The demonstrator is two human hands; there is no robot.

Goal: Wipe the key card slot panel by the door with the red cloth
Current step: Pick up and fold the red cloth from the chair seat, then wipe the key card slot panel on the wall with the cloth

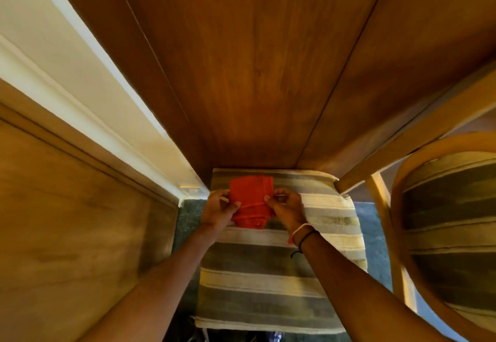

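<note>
A folded red cloth (251, 196) is held low in front of me, over a striped seat cushion (271, 282). My left hand (218, 208) grips its left edge and my right hand (287, 207) grips its right edge, thumbs on top. The right wrist wears a red and a black band. No key card slot panel shows in this view.
A brown wooden door or panel (255, 68) rises straight ahead. White trim (88, 92) and another wooden panel (67, 221) stand to the left. A wooden chair with a striped back (453, 237) is close on the right. Dark carpet (188, 223) lies below.
</note>
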